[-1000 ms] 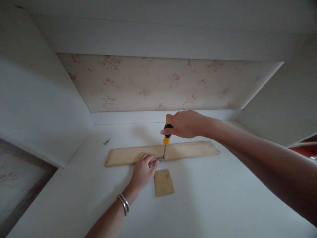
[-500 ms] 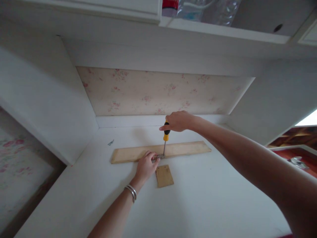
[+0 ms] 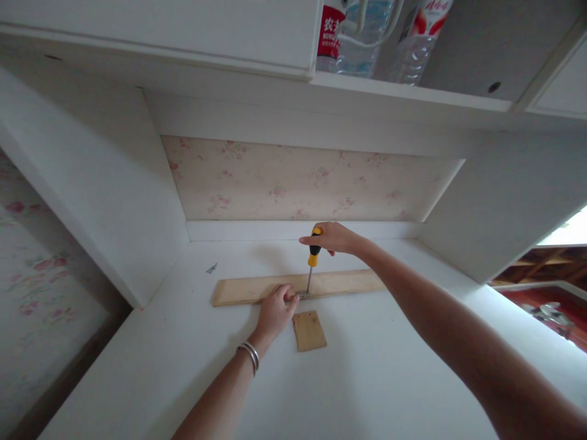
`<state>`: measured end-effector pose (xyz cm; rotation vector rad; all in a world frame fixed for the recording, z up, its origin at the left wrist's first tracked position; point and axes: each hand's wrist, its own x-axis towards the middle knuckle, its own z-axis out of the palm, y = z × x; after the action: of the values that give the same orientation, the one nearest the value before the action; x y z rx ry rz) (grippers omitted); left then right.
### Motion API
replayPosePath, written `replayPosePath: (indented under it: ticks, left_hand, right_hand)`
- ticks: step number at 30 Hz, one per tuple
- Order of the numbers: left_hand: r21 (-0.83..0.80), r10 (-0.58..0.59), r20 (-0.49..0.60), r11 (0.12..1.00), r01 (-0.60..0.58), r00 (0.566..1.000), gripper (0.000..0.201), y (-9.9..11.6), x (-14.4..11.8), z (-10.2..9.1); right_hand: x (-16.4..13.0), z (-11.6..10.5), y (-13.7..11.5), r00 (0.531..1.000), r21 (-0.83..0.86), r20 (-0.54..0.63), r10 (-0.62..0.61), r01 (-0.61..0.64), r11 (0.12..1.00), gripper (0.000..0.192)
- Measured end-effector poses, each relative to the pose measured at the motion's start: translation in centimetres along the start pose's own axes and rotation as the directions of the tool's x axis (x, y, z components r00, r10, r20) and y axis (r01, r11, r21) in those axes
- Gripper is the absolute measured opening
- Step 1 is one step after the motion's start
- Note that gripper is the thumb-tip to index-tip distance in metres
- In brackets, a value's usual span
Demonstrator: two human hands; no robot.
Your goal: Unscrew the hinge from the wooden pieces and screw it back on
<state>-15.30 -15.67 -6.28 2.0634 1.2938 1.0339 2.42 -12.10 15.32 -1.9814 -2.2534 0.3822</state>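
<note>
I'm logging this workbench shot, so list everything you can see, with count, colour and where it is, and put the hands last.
long wooden board: 1, pale wood, flat on the white desk surface, running left to right
small wooden piece: 1, tan, on the desk just in front of the board
metal bracket: 1, silver, at the board's front edge, partly hidden
screwdriver: 1, yellow and black handle, upright over the bracket
small scrap: 1, grey-blue, on the desk at back left; too small to identify
bottles: 3, clear with red labels, on the shelf above
desk surface: 1, white
bracelets: silver, on the left wrist
left hand: on the board beside the bracket
right hand: gripping the screwdriver handle
</note>
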Motion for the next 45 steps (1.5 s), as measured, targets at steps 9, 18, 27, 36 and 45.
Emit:
replayPosePath:
  ticks: [9, 18, 27, 36, 45]
  left_hand:
    - [-0.092, -0.048, 0.004, 0.995, 0.048, 0.999, 0.031, 0.2, 0.1, 0.0]
    - [-0.139, -0.06, -0.005, 0.989, 0.058, 0.998, 0.028, 0.9, -0.1, -0.4]
    - [-0.311, -0.238, 0.113, 0.914, 0.261, 0.965, 0.041, 0.8, 0.3, -2.1]
    - [0.178, -0.246, -0.197, 0.943, 0.281, 0.949, 0.037, -3.6, 1.6, -11.6]
    - [0.684, -0.438, -0.139, 0.607, 0.406, 0.888, 0.032, -9.0, 2.8, -17.0]
  right_hand:
    - [-0.5, 3.3, 1.1, 0.981, 0.16, -0.171, 0.091, -0.063, 0.985, 0.059]
    - [-2.7, 1.3, 0.8, 0.905, 0.428, -0.366, 0.214, -0.041, 0.903, 0.055]
    - [-10.4, 11.0, 3.9, 0.937, 0.988, -0.121, 0.327, 0.145, -0.051, 0.037]
    - [-13.2, 14.6, 5.8, 0.953, 0.955, -0.051, 0.298, 0.133, -0.265, 0.034]
    - [-14.8, 15.8, 4.5, 0.981, 0.975, -0.159, 0.108, 0.173, -0.137, 0.033]
